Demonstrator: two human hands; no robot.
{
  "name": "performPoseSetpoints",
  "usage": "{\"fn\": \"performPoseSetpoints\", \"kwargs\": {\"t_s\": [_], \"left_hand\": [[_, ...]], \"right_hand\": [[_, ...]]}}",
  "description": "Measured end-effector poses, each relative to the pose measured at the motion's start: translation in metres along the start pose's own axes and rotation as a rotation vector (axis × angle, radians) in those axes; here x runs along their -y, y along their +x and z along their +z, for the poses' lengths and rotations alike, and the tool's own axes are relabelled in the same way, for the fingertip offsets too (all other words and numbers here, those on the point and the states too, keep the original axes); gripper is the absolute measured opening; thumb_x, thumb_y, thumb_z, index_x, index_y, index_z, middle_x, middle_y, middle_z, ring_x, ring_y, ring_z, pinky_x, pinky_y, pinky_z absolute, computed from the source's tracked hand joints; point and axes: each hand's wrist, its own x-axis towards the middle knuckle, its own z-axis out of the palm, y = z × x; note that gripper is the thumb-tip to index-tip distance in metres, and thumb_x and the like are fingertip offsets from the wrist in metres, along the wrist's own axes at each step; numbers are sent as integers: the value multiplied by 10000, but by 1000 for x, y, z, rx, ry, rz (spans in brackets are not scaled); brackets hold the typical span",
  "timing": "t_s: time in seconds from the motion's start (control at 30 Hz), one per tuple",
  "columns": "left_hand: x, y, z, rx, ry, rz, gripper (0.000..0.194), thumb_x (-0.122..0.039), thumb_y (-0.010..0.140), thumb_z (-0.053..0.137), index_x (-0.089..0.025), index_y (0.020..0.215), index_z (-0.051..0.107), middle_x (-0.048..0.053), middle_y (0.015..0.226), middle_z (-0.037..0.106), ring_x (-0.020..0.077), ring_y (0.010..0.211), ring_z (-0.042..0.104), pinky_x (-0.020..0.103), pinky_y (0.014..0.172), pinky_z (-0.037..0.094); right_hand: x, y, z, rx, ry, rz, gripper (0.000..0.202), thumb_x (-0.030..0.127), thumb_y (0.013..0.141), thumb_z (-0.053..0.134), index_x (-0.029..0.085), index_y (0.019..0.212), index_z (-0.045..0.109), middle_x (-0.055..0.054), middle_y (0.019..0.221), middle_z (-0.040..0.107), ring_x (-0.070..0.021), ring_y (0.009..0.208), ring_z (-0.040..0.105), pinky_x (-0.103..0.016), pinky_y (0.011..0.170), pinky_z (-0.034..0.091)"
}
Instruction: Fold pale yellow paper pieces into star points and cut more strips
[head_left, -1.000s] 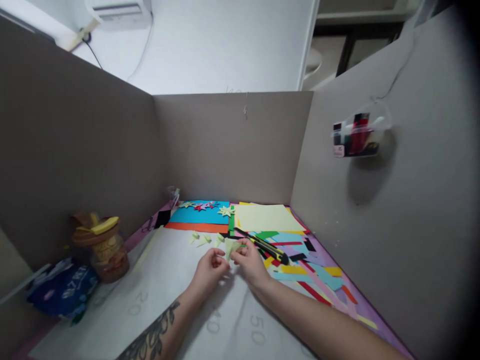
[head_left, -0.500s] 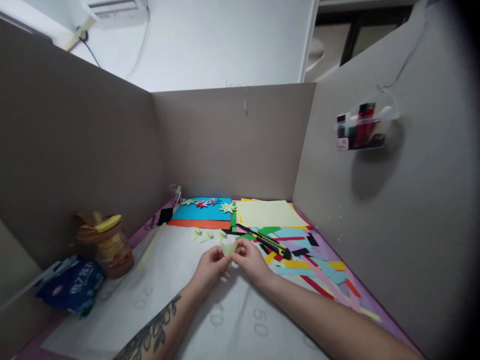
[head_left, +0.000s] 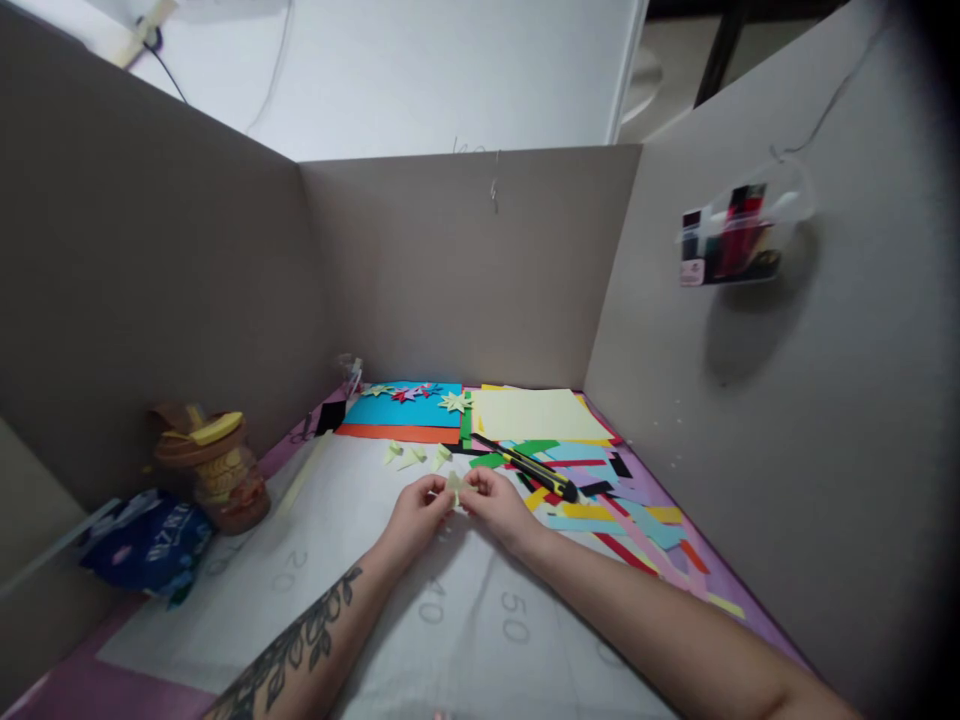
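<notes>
A small pale yellow folded paper piece (head_left: 455, 486) is pinched between my two hands above the white sheet. My left hand (head_left: 417, 508) grips its left side with thumb and fingers; my right hand (head_left: 495, 503) has its right side. Fingertips cover part of the piece, so its exact folds cannot be made out. Just beyond my hands, three small folded pale yellow paper pieces (head_left: 412, 457) lie in a row. To the right of them rests a black and yellow utility knife (head_left: 536, 473) on coloured paper strips.
Paper strips (head_left: 660, 535) spread over the right side. At the back lie blue paper (head_left: 405, 410) with folded stars (head_left: 409, 393) and a cream paper stack (head_left: 538, 416). A brown cup (head_left: 225, 480) and a blue packet (head_left: 150, 548) stand left. Grey partitions (head_left: 465, 270) enclose the table.
The paper between my fingers has gone from a wider shape to a narrower, more upright one. My hands stay close together, and the whole view has tilted slightly downward.
</notes>
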Motion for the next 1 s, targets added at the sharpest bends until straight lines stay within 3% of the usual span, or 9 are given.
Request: {"fn": "performPoseSetpoints", "kwargs": {"t_s": [0.37,0.5,0.7,0.83,1.0], "left_hand": [[-1,1,-3,-35,-57,13,176,-310,686,609,-135,709,615,-23,606,535,93,545,438,196,510,331],[-4,1,-3,-21,-184,-4,122,-222,648,591,-138,723,636,-28,582,538,85,530,435,192,516,338],[-9,-2,-4,-38,-364,-67,87,-176,601,559,-158,666,613,-57,491,480,77,485,429,199,522,378],[-13,-4,-6,-35,-339,-58,96,-232,628,567,-149,653,608,-22,573,548,103,547,497,240,583,436],[-15,-4,-9,12,-173,40,169,-265,629,644,-159,699,533,-27,590,552,102,547,503,226,563,401]], "right_hand": [[5,-3,1,0,81,-10,96,171,615,575,186,663,493,72,525,484,-85,482,422,-211,485,306],[7,-5,2,-5,154,-30,80,143,605,552,184,672,539,58,527,521,-91,489,448,-213,495,340],[13,-8,3,18,340,69,65,162,577,572,179,637,588,31,522,557,-111,502,510,-230,519,393],[17,-10,-4,54,148,-20,109,186,624,543,181,663,644,0,562,602,-146,570,566,-273,595,442],[18,-10,-13,102,-60,-134,107,175,664,515,182,629,616,2,583,596,-141,584,551,-264,601,431]]}}
